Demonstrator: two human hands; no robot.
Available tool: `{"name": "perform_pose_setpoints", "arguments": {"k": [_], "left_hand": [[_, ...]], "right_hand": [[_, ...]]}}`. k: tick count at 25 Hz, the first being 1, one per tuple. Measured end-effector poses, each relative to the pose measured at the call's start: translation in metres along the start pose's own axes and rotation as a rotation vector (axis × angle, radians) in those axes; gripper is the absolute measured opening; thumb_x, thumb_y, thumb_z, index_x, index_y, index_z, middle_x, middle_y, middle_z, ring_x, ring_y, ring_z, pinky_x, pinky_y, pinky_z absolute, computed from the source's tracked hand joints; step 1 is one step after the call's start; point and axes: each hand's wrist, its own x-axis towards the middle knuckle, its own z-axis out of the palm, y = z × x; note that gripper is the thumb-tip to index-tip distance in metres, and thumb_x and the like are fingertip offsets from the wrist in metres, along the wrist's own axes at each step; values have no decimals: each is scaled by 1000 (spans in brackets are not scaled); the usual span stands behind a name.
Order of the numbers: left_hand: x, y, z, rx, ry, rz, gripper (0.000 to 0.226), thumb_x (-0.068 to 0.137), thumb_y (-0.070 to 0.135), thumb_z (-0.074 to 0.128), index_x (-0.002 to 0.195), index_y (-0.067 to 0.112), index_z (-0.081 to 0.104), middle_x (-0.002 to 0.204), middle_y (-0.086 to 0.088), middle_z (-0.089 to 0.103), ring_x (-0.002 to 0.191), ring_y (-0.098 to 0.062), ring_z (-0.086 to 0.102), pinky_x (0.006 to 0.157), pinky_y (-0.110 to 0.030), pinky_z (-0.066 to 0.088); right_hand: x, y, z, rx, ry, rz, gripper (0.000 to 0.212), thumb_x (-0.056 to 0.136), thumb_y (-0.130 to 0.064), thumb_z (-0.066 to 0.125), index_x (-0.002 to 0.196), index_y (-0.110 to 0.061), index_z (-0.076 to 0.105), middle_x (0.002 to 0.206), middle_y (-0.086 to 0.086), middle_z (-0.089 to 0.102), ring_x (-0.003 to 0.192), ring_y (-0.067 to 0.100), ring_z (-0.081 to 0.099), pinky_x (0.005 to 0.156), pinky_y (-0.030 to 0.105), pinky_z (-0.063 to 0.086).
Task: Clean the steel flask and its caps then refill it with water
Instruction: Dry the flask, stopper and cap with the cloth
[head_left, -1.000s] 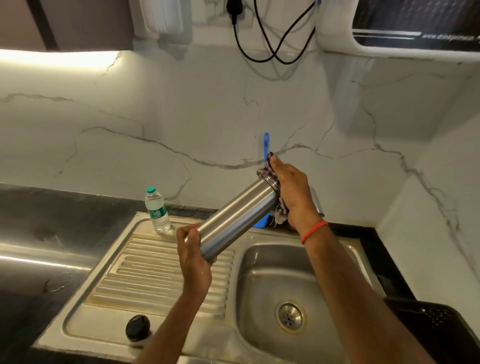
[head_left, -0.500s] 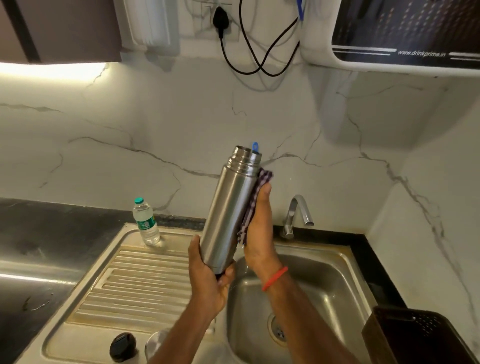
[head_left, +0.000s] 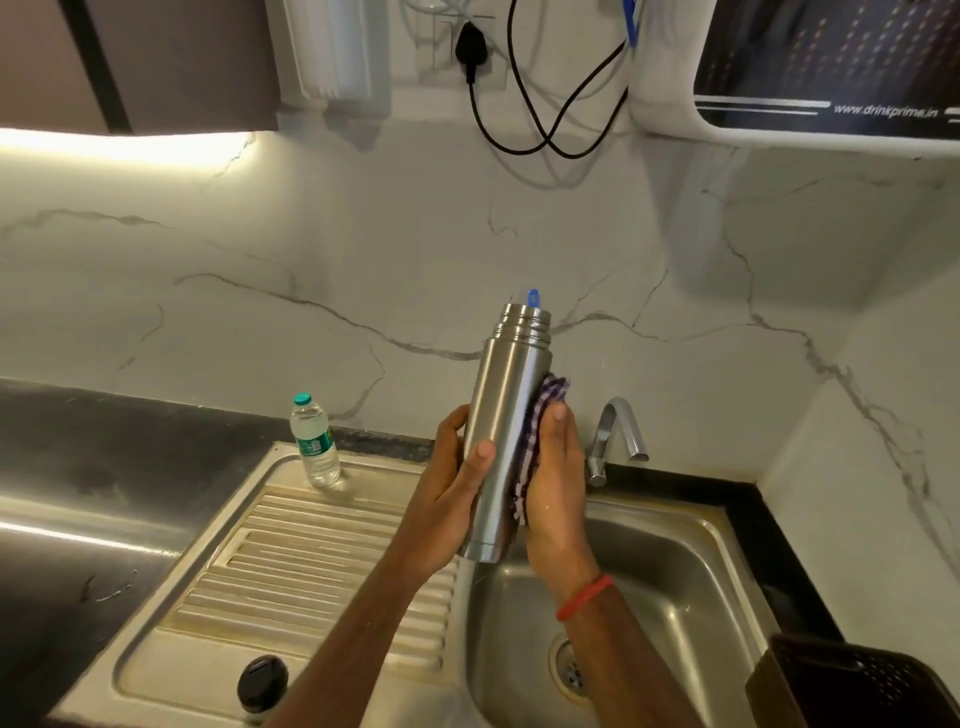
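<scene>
The steel flask stands nearly upright in the air above the sink's left rim, its threaded mouth uncapped. My left hand grips its lower half from the left, thumb across the front. My right hand presses a checked purple-and-white cloth against the flask's right side, fingers curled round the cloth. A black cap lies on the drainboard near its front edge.
A steel sink with a ribbed drainboard sits below. A small plastic water bottle stands at the drainboard's back. The tap is at the right rear. A black basket sits bottom right. A water purifier hangs above.
The flask went from slanted to nearly upright. My left hand moved up from its base to its lower body. My right hand with the cloth slid from the mouth down the side.
</scene>
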Motion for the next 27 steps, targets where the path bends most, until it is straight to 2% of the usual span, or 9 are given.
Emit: {"name": "perform_pose_setpoints", "arguments": {"k": [2, 4, 6, 9, 14, 17, 20, 23, 27], "left_hand": [[-5, -3, 1, -58, 13, -60, 55, 94, 51, 53, 142, 28, 37, 120, 7, 64, 112, -15, 66, 88, -29, 56], [-6, -2, 3, -102, 12, -131, 52, 93, 46, 53, 140, 29, 37, 113, 3, 66, 101, -18, 70, 80, -31, 58], [-3, -1, 6, -209, 39, -214, 52, 92, 49, 53, 136, 26, 41, 112, -7, 68, 94, -23, 72, 76, -36, 59], [5, 3, 8, -489, 104, -315, 48, 102, 50, 45, 132, 14, 55, 116, -16, 70, 97, -27, 71, 77, -42, 60], [16, 6, -28, -936, 131, -516, 77, 91, 73, 46, 123, 5, 63, 106, -16, 70, 100, -28, 70, 90, -41, 59], [10, 0, -22, -836, 149, -478, 83, 89, 75, 41, 134, 7, 57, 116, -18, 71, 105, -30, 71, 88, -43, 60], [-2, -1, -11, -609, 96, -406, 79, 92, 72, 26, 142, 16, 51, 127, -16, 69, 115, -32, 68, 91, -45, 57], [-14, -6, 4, -372, 59, -380, 83, 83, 81, 36, 140, 21, 51, 120, -17, 71, 104, -32, 71, 83, -46, 60], [-12, -7, 11, -363, 87, -337, 77, 90, 80, 24, 139, 27, 51, 127, -20, 66, 113, -38, 66, 95, -59, 54]], "right_hand": [[12, -11, -2, -145, -41, -155, 54, 93, -56, 38, 145, -42, 36, 133, -5, 56, 105, 1, 66, 82, 24, 58], [28, -25, -5, -315, -128, -309, 56, 96, -57, 38, 150, -46, 26, 159, -4, 29, 133, 6, 47, 99, 33, 53], [39, -32, -6, -546, -229, -431, 58, 100, -52, 39, 154, -41, 22, 166, -14, 1, 152, 9, 12, 120, 40, 27], [28, -22, -5, -878, -422, -596, 54, 103, -47, 38, 154, -35, 25, 165, -17, 1, 151, 5, -14, 122, 40, 2], [-16, 20, -23, -844, -676, -713, 48, 100, -39, 47, 147, -29, 44, 163, -15, 22, 154, 14, -2, 123, 48, 2], [-17, 29, -28, -516, -642, -465, 48, 99, -43, 48, 144, -28, 48, 162, -15, 27, 154, 13, 5, 123, 48, 13], [-1, 9, -18, -292, -523, -161, 46, 101, -48, 43, 147, -46, 36, 163, -15, 23, 147, 10, 29, 120, 45, 31], [36, -32, 0, -619, -305, -279, 42, 105, -40, 40, 147, -43, 39, 165, -14, 15, 151, 8, 13, 124, 43, 20], [48, -56, 24, -1182, -326, -566, 42, 105, -38, 41, 145, -28, 48, 165, -4, 19, 154, 20, -6, 124, 52, 4]]}}
